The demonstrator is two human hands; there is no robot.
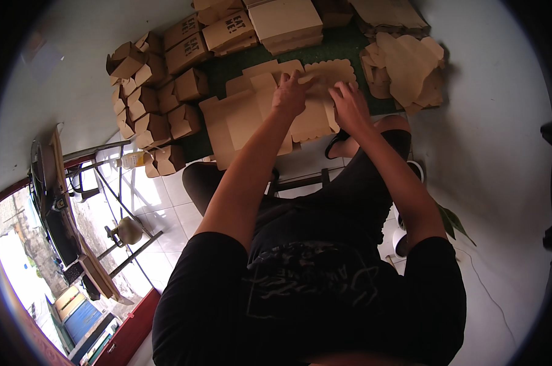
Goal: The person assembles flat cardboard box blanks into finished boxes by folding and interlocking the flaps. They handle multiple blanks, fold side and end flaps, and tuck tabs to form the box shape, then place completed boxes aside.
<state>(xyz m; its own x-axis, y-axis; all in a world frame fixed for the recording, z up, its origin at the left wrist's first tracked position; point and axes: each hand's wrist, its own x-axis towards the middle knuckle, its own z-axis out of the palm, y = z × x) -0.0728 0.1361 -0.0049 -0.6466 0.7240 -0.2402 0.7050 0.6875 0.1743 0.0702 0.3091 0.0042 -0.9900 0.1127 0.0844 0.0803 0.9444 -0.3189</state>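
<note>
A flat, unfolded brown cardboard box blank [244, 125] lies in front of me, with cut flaps and a scalloped far right edge. My left hand [290, 96] rests on its middle, fingers spread and touching the card. At the blank's right side, my right hand [351, 108] has its fingers bent around the card's edge, seemingly gripping it. The fingertips of the right hand are partly hidden, and whether more than one blank lies there I cannot tell.
Folded small brown boxes [143, 102] are piled at the left of the green tabletop [288, 56]. Larger printed boxes [229, 30] and a plain stack [286, 24] stand at the back. Loose flat card pieces [408, 67] lie at the right. A plant [451, 221] stands low on the right.
</note>
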